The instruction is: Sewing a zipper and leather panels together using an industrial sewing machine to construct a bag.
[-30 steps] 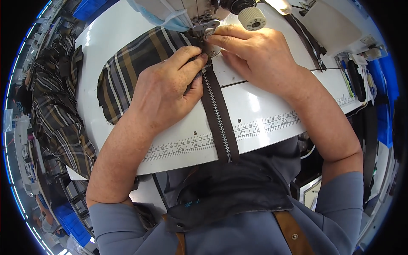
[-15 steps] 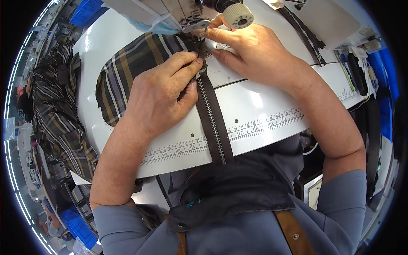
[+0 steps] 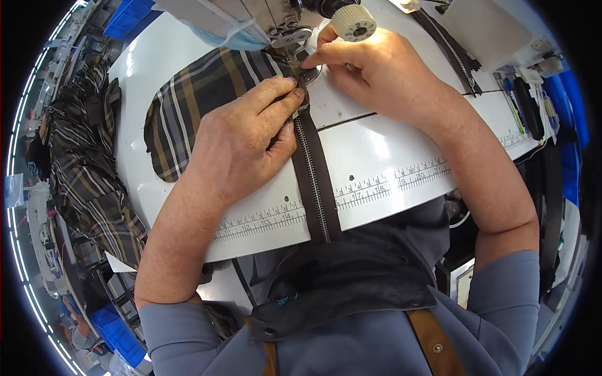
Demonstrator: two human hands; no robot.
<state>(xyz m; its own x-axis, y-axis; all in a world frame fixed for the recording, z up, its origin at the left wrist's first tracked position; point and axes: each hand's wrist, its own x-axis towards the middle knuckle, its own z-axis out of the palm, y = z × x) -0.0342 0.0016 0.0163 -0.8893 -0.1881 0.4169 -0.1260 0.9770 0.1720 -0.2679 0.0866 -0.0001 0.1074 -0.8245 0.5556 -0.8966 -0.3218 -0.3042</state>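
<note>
- Apron (image 3: 351,276): it lies against the table's (image 3: 401,150) near edge, where the zip (image 3: 315,182) ends. If the wearer leaned in, it could snag or drag that end, pulling the zip askew.
- Zip: it lies flat, teeth up, running from the near edge to beneath the left fingertips. Nothing holds its near length, so an uneven pull could swing it out of line.
- Left hand (image 3: 241,128): fingers bunched low over the join of zip and cloth (image 3: 182,113). I cannot tell whether they pinch or merely press. Too light a hold could let one layer creep over the other; too hard could pucker both.
- Right hand (image 3: 389,81): a narrow reach, forefinger extended close to the machine's (image 3: 266,19) foot. Whether it grips anything is unclear. Fingers this near could be hurt if the machine ran; the needle itself cannot be made out.
- Cloth: striped and spread flat left of the machine. Its loose outer part might fold under, and get caught, if turned carelessly.
- Mask (image 3: 229,37): blue, against the machine above the cloth. Slipping down, it could cover the work.
- Far zip (image 3: 442,44): it lies well apart, right of the machine; a wide sweep of the right arm might knock it.
</note>
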